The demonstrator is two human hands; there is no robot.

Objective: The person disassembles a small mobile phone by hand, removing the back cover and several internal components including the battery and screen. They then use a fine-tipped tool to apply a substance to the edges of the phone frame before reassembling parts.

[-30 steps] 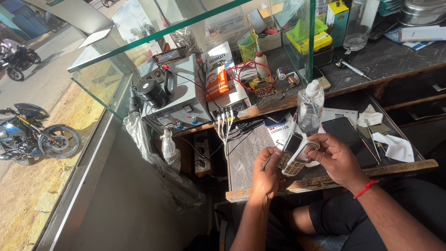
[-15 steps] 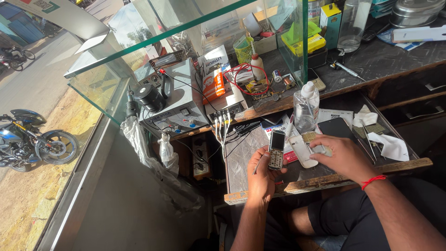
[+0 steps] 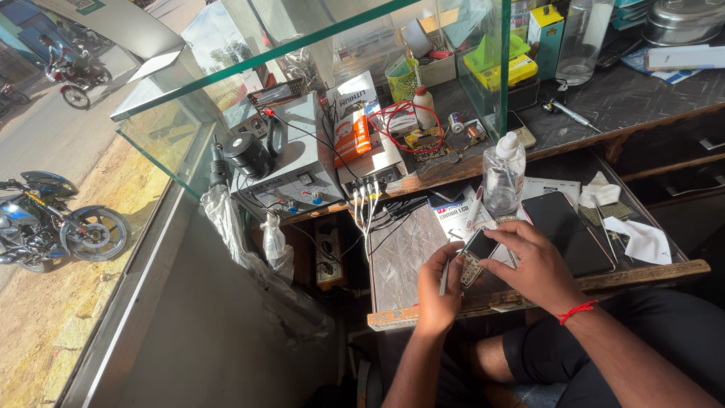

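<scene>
I hold a small keypad phone [image 3: 475, 254] over the wooden work tray [image 3: 649, 272]. My left hand [image 3: 440, 285] grips its lower end from the left, with a thin tool sticking down between the fingers. My right hand [image 3: 531, 262], a red thread on its wrist, covers the phone's right side with fingers curled over it. A clear plastic bottle [image 3: 502, 172] with a white cap stands just behind the hands. A black smartphone [image 3: 566, 230] lies face up to the right of my right hand.
A grey bench power supply [image 3: 291, 168] and a soldering stand sit at the left under a glass counter [image 3: 189, 143]. White cloths [image 3: 638, 236] lie on the tray's right. A cluttered dark counter runs behind. Motorbikes [image 3: 45, 227] stand on the ground outside.
Both hands and the keypad phone have come down and closer to me, from beside the bottle to the tray's near edge. The phone now tilts under my right hand.
</scene>
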